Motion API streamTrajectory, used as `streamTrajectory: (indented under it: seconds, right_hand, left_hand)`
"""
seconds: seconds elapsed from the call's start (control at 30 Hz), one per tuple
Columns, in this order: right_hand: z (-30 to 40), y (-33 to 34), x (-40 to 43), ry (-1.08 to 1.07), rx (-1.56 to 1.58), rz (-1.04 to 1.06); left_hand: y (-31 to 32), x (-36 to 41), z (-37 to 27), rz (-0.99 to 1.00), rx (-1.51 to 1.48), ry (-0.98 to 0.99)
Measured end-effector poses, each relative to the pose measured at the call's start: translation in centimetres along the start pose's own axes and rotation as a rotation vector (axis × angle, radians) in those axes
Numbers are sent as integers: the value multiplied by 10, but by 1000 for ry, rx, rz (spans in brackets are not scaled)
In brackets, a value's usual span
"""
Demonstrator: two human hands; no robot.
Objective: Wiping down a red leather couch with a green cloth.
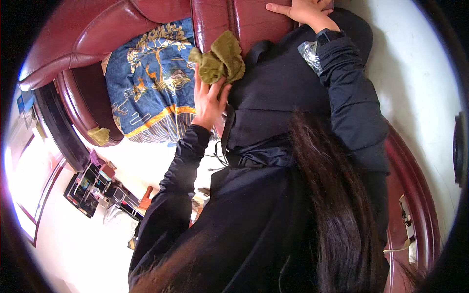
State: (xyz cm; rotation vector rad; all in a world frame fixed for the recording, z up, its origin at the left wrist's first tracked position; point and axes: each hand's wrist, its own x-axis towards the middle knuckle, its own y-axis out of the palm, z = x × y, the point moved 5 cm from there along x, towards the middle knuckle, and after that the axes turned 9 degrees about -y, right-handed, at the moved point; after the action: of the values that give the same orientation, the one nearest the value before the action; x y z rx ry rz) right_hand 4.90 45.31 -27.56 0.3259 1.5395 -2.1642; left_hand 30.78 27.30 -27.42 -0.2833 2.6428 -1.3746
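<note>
My left hand (211, 96) has its fingers against a bunched olive-green cloth (223, 60), whose folds hide the fingertips. The cloth lies at the edge of a dark red leather sofa (262, 31) and beside a blue patterned cover (157, 95) with gold trees and deer. At the top of the view my right hand (307, 13) rests on the red leather, thumb and fingers spread; some fingertips are cut off by the frame's edge. A dark band or watch (327, 36) sits on the right wrist. Near that sleeve is a crinkled clear plastic packet (310, 55) against black clothing.
A second small olive cloth (99, 135) lies on the sofa's armrest (82, 106). A thin black cable (218, 155) hangs by my waist. Farther off stand a cluttered dark table (86, 190) and a bright window (31, 175). A white wall (410, 73) rises at the right.
</note>
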Motion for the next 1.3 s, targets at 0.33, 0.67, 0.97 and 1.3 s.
streamTrajectory:
  seconds: [0.33, 0.67, 0.97, 1.3]
  right_hand:
    - [6, 5, 1, -22, -3, -23]
    - [8, -1, -5, -27, 46, -37]
    - [0, 1, -6, -72, 83, -76]
    - [1, -4, -11, -86, 75, -137]
  left_hand:
    - [7, 125, 5, -205, -85, -236]
    - [8, 130, 25, -291, -18, -317]
    - [10, 43, 24, 4, -119, -357]
    - [11, 11, 8, 129, 162, 48]
